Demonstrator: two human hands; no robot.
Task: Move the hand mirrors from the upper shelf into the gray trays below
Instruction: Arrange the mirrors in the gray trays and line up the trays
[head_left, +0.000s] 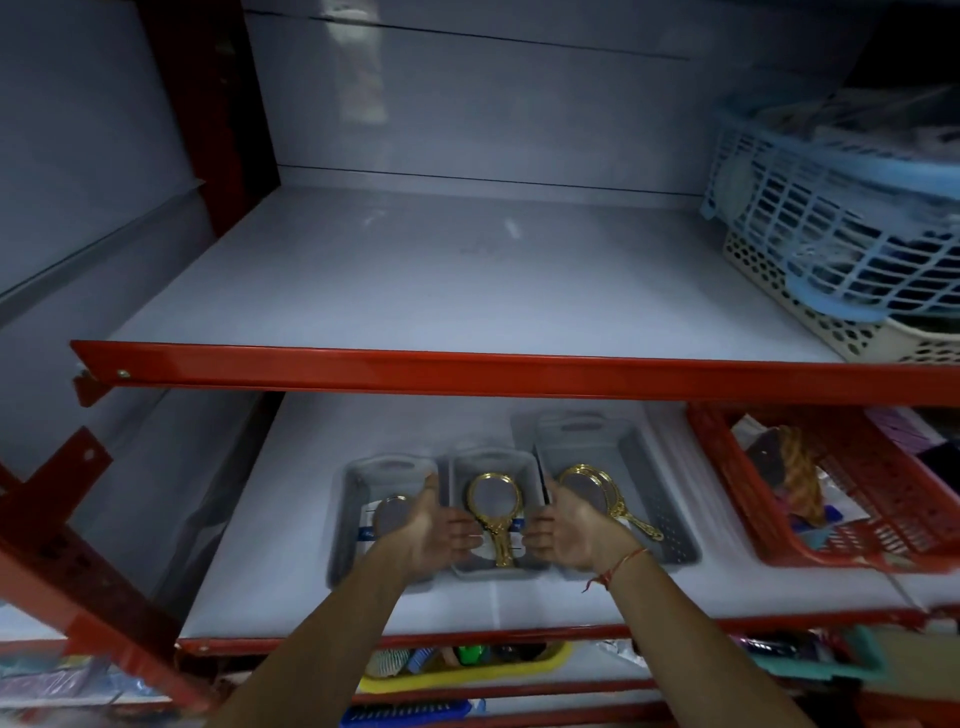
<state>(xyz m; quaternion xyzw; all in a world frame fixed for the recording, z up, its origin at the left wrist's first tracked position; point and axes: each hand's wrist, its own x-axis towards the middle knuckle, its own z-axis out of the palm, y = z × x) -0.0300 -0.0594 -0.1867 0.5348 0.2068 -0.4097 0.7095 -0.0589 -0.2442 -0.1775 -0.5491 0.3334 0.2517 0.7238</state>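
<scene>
Fingers of both hands curl around the middle gray tray's side walls, its gold hand mirror handle pointing toward six o'clock.

Lower shelf: three gray trays and red basket seated on it. Upper shelf: stacked baskets, contents unclear.

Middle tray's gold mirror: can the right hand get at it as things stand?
Probably yes. The gold mirror lies uncovered in the open-topped middle tray, and the right hand is already gripping that tray's right wall beside it. It would have to let go of the wall first.
</scene>
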